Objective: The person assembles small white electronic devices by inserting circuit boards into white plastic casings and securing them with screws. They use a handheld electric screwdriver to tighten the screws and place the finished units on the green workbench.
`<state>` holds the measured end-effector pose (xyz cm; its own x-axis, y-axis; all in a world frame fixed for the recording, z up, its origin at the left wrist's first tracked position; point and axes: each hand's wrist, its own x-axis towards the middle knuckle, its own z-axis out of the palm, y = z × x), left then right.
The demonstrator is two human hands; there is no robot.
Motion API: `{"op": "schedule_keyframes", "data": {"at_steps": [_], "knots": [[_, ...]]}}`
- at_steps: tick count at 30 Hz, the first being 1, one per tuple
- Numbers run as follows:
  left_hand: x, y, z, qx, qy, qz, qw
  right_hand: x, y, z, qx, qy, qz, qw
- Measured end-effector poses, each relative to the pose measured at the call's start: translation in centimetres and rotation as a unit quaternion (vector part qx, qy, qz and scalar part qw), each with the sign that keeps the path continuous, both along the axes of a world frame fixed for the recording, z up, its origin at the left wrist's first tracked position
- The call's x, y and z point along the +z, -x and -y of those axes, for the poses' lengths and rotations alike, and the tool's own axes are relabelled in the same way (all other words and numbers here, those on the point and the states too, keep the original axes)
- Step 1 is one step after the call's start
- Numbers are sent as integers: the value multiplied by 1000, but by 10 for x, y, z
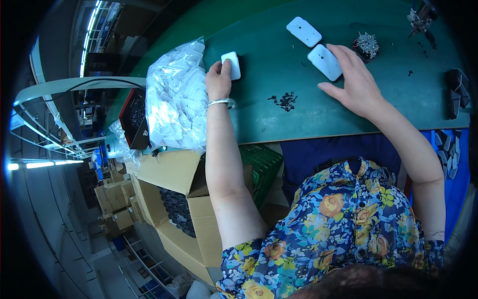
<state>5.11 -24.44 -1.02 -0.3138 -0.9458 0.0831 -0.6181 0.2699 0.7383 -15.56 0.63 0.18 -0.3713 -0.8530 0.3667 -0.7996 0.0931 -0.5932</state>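
My left hand (219, 79) is closed on a small white rounded plastic cover (231, 60) at the left of the green table, thumb on its top and fingers at its side. My right hand (356, 82) is open, thumb spread from the fingers, over the right edge of a second white cover (323, 61). Whether it touches that cover, I cannot tell. Just beyond lies a third white cover (304, 31), with small dark holes like the second. A little heap of black screws (286, 101) lies on the table between my hands.
A large clear bag of white parts (177, 99) stands left of my left arm, with a dark red-edged bin (133, 118) beyond it. A round holder of silvery pins (367, 46) sits past my right hand. Black parts (457, 92) stand far right. An open cardboard box (169, 169) is below the table.
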Motion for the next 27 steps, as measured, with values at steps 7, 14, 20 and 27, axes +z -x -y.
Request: {"op": "schedule_keyframes", "data": {"at_steps": [7, 14, 20, 27], "knots": [[11, -4, -16, 11, 140, -90, 986, -12, 8, 8, 3, -50, -10, 999], [35, 32, -181, -291, 146, -91, 941, 7, -12, -39, 153, 40, 707, 690], [10, 68, -209, -365, 173, -103, 909, -10, -33, -64, 140, 51, 799, 583], [0, 73, -208, -379, 46, -168, 909, -27, -16, -88, 100, 98, 870, 472]]}}
